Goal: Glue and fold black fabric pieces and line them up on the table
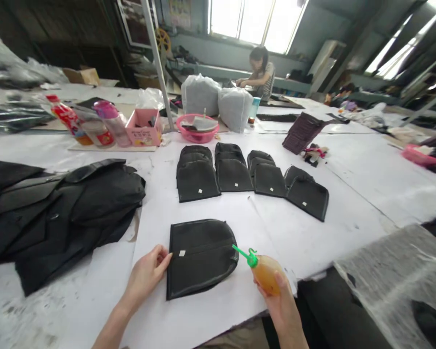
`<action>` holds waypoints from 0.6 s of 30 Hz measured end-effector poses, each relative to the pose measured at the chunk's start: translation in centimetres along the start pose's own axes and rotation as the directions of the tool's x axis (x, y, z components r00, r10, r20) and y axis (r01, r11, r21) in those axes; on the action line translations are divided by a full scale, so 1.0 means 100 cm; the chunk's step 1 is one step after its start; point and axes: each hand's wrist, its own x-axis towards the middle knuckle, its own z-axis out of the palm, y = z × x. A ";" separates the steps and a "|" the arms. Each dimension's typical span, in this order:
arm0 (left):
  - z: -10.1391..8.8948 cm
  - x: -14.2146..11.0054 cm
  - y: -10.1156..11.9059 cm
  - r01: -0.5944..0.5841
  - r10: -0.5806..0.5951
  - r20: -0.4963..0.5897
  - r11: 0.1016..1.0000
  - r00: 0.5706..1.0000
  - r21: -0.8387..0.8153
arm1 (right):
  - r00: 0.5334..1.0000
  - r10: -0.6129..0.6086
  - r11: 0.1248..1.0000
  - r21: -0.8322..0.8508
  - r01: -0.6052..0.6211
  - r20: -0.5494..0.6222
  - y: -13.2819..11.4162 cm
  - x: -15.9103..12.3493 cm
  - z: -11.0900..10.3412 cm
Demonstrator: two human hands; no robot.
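Note:
A black panel (203, 257) with one rounded end and a small white tag lies flat on the white tabletop in front of me. My left hand (150, 266) pinches its straight left edge between thumb and fingers. In my right hand (278, 295) is a squeeze bottle (267, 274) of amber liquid with a green nozzle. The nozzle tip points left, at the panel's rounded edge; whether it touches cannot be made out. Beyond the panel, several similar black pieces (198, 180) lie in overlapping stacks, tags showing.
A heap of black pieces (76, 208) covers the left side. Behind are a pink box (144, 128), drink bottles (67, 116), a pink basin (198, 135) and grey-white bundles (236, 106). A purple-black folded item (303, 132) stands at right. Another person (263, 72) works at the back.

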 end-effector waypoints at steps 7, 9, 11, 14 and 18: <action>0.005 -0.008 0.016 0.146 -0.196 -0.009 0.756 0.980 -0.638 | 0.983 -0.049 0.989 0.126 0.072 -0.179 -0.006 0.037 -0.038; 0.008 -0.006 0.022 0.283 -0.344 0.082 0.589 0.935 -0.757 | 0.973 -0.078 0.981 0.155 0.114 -0.219 -0.009 0.048 -0.042; 0.008 -0.003 0.029 0.381 -0.396 0.211 0.421 0.893 -0.823 | 0.960 -0.111 0.968 0.189 0.163 -0.258 -0.012 0.057 -0.045; 0.009 -0.004 0.042 0.495 -0.313 0.417 0.235 0.853 -0.837 | 0.943 -0.165 0.947 0.219 0.234 -0.290 -0.018 0.068 -0.051; 0.018 -0.014 0.062 0.466 -0.249 0.415 0.198 0.875 -0.863 | 0.924 -0.176 0.918 0.281 0.279 -0.340 -0.022 0.076 -0.058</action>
